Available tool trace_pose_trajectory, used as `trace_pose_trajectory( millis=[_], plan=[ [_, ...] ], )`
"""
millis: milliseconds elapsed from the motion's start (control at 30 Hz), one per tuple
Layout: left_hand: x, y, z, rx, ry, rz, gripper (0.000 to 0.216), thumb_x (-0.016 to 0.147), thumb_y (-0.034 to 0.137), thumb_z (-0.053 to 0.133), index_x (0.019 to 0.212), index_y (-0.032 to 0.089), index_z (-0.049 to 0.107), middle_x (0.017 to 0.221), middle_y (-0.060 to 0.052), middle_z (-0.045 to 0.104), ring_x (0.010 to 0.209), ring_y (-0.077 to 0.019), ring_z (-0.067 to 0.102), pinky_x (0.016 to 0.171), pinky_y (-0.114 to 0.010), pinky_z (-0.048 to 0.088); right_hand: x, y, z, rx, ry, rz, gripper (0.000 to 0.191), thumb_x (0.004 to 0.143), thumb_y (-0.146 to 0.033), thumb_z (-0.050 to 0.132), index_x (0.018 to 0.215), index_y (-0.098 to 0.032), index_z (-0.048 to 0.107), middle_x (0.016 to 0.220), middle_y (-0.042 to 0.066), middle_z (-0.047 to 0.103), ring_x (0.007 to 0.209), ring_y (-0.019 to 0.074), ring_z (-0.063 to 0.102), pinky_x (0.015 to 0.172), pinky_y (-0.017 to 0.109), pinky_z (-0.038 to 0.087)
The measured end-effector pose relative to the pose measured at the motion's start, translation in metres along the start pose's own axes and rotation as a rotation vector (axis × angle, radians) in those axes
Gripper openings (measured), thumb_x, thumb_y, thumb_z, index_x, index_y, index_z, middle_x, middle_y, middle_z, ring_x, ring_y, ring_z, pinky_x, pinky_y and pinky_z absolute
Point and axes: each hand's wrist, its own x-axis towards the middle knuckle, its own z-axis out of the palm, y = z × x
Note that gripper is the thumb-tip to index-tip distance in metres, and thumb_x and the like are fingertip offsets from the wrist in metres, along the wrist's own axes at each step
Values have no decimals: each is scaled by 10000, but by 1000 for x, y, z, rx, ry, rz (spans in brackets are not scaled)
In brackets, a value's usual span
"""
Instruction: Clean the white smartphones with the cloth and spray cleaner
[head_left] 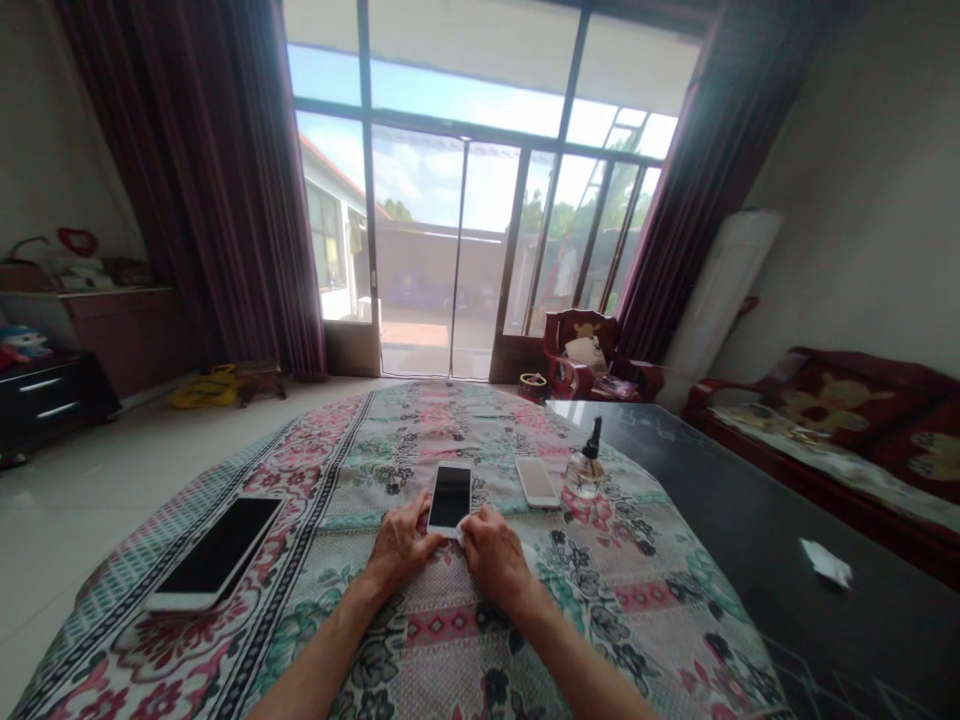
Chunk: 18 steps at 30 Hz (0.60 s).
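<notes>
A white smartphone (451, 496) with a dark screen lies face up on the patterned tablecloth (352, 545), straight in front of me. Fingers and thumb of my left hand (401, 545) grip its lower left edge and corner. My right hand (496, 555) is closed on a small piece of white tissue (452, 532), pressed against the phone's lower right corner; most of the tissue is hidden by the fingers. Just right of the phone lies a second white phone (538, 482), pale side up. Beside that stands a clear bottle (586, 472) with a black nozzle.
At the left of the tablecloth lies a white tablet (217, 550) with a black screen. A dark table (720, 520) adjoins on the right, with a crumpled white tissue (826, 563) on it. Beyond are a wooden armchair (559, 345), a sofa (900, 440) and glass doors (420, 250).
</notes>
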Motion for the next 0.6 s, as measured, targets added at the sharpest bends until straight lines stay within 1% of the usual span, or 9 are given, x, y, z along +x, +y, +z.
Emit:
trace_pose_trajectory(
  millis=[133, 267, 433, 600],
  plan=[
    [0, 1, 0, -3, 13, 2, 634, 741, 246, 659, 1352, 208, 493, 1190, -80, 676, 1100, -253, 618, 993, -387, 434, -7, 1, -2, 12, 1, -20, 210, 906, -181, 475, 822, -202, 666, 901, 44, 614, 856, 150, 566, 733, 220, 378],
    [1, -5, -1, -53, 0, 17, 607, 743, 219, 624, 1339, 201, 511, 1219, -77, 664, 1143, -245, 601, 1028, -381, 422, -8, 3, -1, 16, -3, -39, 201, 908, -182, 484, 829, -211, 666, 914, 36, 613, 871, 145, 562, 739, 210, 379],
    [3, -18, -3, -142, -42, 74, 629, 739, 183, 559, 1363, 172, 487, 1287, -85, 620, 1211, -222, 560, 1067, -367, 403, -7, 2, 7, -60, 48, -71, 181, 910, -180, 487, 882, -217, 661, 949, 44, 608, 895, 162, 547, 762, 232, 376],
    [4, -25, -4, -147, -48, 101, 652, 709, 136, 522, 1358, 181, 495, 1308, -71, 605, 1242, -216, 536, 1086, -379, 391, 1, -10, 18, -74, 36, -130, 158, 909, -199, 507, 898, -215, 664, 987, 51, 611, 932, 177, 539, 782, 247, 381]
  ],
)
